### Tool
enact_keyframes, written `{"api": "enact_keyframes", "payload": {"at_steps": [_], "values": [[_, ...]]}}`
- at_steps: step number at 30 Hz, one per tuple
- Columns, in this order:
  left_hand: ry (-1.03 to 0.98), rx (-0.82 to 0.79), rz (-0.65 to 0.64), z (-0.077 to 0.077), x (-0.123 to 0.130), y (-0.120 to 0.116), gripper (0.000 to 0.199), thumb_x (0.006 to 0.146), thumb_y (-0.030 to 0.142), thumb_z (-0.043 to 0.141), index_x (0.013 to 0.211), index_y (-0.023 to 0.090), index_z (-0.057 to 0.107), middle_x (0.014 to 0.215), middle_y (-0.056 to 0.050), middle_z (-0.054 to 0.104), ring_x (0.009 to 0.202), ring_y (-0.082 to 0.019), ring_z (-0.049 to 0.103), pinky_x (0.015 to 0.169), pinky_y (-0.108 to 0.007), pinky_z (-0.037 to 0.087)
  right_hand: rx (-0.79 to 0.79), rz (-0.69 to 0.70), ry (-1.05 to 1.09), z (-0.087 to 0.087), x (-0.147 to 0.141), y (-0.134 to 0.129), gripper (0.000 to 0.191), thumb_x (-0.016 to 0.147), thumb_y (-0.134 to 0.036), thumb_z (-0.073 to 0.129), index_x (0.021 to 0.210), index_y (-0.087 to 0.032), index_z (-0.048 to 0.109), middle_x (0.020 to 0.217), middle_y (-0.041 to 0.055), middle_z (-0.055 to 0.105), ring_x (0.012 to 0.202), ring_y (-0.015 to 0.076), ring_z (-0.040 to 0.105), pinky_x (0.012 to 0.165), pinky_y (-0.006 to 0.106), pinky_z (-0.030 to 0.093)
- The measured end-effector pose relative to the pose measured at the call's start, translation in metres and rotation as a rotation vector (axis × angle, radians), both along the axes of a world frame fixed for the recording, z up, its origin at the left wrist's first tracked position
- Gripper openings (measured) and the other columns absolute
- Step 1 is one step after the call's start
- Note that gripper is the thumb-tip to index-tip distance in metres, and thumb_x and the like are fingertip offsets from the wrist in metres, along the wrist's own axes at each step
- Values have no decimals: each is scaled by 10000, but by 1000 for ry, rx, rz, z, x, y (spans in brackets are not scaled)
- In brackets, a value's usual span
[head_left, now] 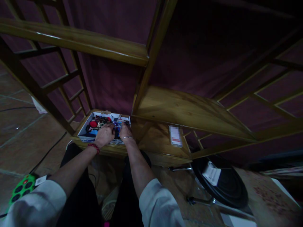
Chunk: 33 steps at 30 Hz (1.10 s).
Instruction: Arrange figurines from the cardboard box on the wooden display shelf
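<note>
A white open box (84, 130) full of small mixed items stands on the wooden shelf in front of me. A red round piece (93, 123), something blue (94, 132) and dark, tangled bits lie in its left part. My left hand (105, 135), with a red bead bracelet on the wrist, reaches over the front wall, its fingers curled down among the items. Beside it my right hand (125, 131), wearing a thin silver bangle, has its fingers bent at shiny purple and silvery pieces (117, 123). What the fingertips pinch is too small and dark to make out.
Wooden lattice bars (78, 44) rise around the shelf. A white packet (175, 136) lies to the right. A black round stool (222, 186) with a white item on it stands at lower right. A green power strip (23, 189) and a cable lie on the floor left.
</note>
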<state>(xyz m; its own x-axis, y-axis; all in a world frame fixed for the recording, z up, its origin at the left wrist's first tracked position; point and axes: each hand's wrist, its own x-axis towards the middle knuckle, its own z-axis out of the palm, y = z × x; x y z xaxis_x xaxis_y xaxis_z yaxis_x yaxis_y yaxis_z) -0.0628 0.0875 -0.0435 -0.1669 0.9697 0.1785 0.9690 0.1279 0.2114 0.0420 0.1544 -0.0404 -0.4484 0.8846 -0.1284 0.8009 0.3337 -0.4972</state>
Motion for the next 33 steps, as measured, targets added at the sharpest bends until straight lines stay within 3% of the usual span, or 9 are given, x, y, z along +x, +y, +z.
{"api": "enact_keyframes", "payload": {"at_steps": [9, 18, 25, 33], "values": [[-40, -95, 66, 7, 1, 2, 323, 766, 231, 408, 1045, 197, 568, 1096, -68, 600, 1059, -201, 509, 894, -295, 403, 9, -38, 4, -3, -3, -5, 437, 782, -74, 382, 1210, -152, 426, 1056, 131, 584, 964, 193, 553, 811, 286, 412], [-48, -132, 86, 2, -1, 4, 260, 791, 267, 393, 961, 197, 577, 1068, -82, 582, 900, -196, 591, 784, -294, 451, 35, -30, 14, -3, -2, -6, 462, 789, -84, 389, 1240, -181, 410, 1075, 120, 582, 974, 195, 559, 818, 274, 410], [-98, -193, 117, 3, -3, 8, 254, 798, 353, 419, 937, 210, 577, 1034, -79, 600, 885, -194, 600, 774, -291, 448, 14, -23, 44, -7, -3, -4, 419, 767, -99, 447, 1181, -165, 454, 1091, 127, 576, 1014, 193, 538, 841, 271, 393], [-68, -184, 117, 3, -3, 8, 234, 801, 336, 408, 883, 197, 577, 987, -86, 618, 877, -198, 606, 770, -290, 449, 2, -50, 68, -3, -1, -5, 405, 776, -104, 427, 1174, -174, 458, 1083, 120, 577, 1021, 193, 534, 828, 272, 396]]}}
